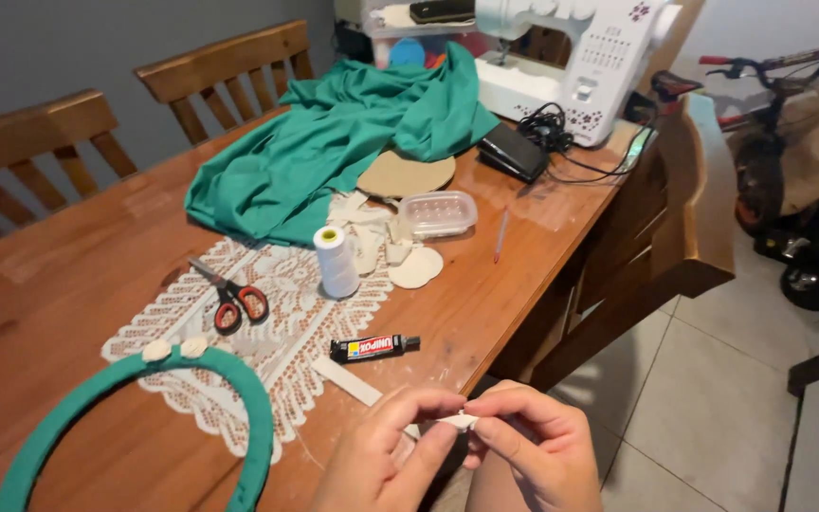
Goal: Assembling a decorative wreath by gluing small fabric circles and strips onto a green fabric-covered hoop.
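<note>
Both my hands meet at the bottom of the head view, just off the table's front edge. My left hand and my right hand pinch a small cream fabric piece between their fingertips. A black glue tube lies on the wooden table just ahead of them, beside a flat cream strip. A green fabric-wrapped ring with two small cream pieces on top rests at the lower left.
A lace runner holds red-handled scissors and a white thread spool. Farther back lie green cloth, cream cut-outs, a clear plastic box, a pencil, a foot pedal and a white sewing machine. Chairs surround the table.
</note>
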